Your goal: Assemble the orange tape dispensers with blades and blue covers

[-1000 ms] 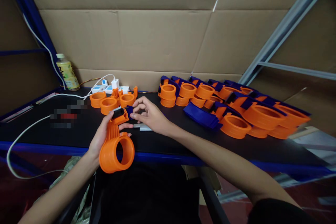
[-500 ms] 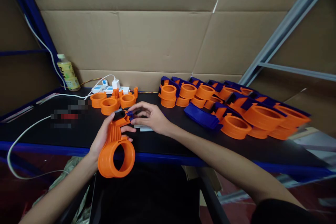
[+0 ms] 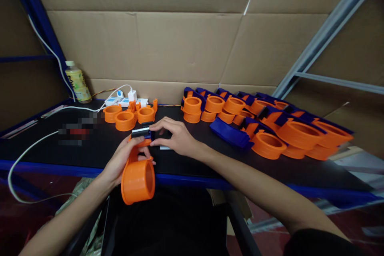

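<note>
My left hand (image 3: 121, 158) is wrapped round the neck of an orange tape dispenser (image 3: 137, 184), and its round hub hangs below over the table's front edge. At the dispenser's upper end is a black piece with a toothed blade (image 3: 140, 132), facing up, with a bit of dark blue plastic beside it. My right hand (image 3: 177, 136) pinches the right end of this head between thumb and fingers. My right fingertips partly hide what they grip. A small pale metal strip (image 3: 165, 148) lies on the table under my right hand.
Several orange dispenser bodies (image 3: 124, 121) stand behind my hands, near a white power strip (image 3: 141, 102). Stacked blue-and-orange dispensers (image 3: 268, 144) fill the right side, with a blue cover (image 3: 229, 133) before them. A bottle (image 3: 78, 84) and white cable (image 3: 18, 168) are at left.
The dispenser has been turned in my left hand, so its hub faces more sideways and the toothed blade shows. My right hand has shifted slightly, staying at the head.
</note>
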Demonstrator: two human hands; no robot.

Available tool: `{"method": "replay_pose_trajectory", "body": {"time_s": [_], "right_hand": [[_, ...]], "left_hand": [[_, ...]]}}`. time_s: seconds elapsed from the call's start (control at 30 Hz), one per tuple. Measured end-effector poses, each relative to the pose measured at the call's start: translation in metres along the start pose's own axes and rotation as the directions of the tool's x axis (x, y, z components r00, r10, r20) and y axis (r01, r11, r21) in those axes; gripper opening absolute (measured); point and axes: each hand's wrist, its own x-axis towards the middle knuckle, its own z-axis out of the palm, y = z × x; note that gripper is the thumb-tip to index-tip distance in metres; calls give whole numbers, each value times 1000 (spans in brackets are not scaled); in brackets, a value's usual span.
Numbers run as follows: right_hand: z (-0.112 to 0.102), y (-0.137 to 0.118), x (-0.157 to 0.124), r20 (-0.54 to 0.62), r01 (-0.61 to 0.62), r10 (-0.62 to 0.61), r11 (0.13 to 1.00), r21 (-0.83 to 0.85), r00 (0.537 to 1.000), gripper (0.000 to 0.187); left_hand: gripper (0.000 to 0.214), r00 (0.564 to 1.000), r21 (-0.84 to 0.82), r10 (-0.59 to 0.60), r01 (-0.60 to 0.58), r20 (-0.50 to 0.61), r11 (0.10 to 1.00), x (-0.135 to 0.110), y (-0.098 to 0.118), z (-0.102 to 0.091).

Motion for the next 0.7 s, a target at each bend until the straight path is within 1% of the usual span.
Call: {"method": "replay_pose_trajectory", "body": {"time_s": [0.13,0.33,0.53,0.63,0.7], "right_hand": [[6,-1,-3,-43,48,-47,999,12,998,30],[7,0,-7,-57,183,-187,981,-66,981,26],[5,-1,-7,-34,209,-214,972,-110,976,26],[4,-2,-7,-8,210,-213,969,-134,977,24],[4,-2,-7,-10,198,-201,972,-126,980,23]], "left_hand": [[23,999,21,14,-14,-30,1000,-1,0,2],[25,994,78,81,-76,-68,994,-6,-2,6],[24,989,106,135,-129,-60,986,-8,-3,9],[26,991,102,121,-115,-58,988,-7,-3,7],[27,994,87,94,-89,-56,992,-7,-3,6]]}}
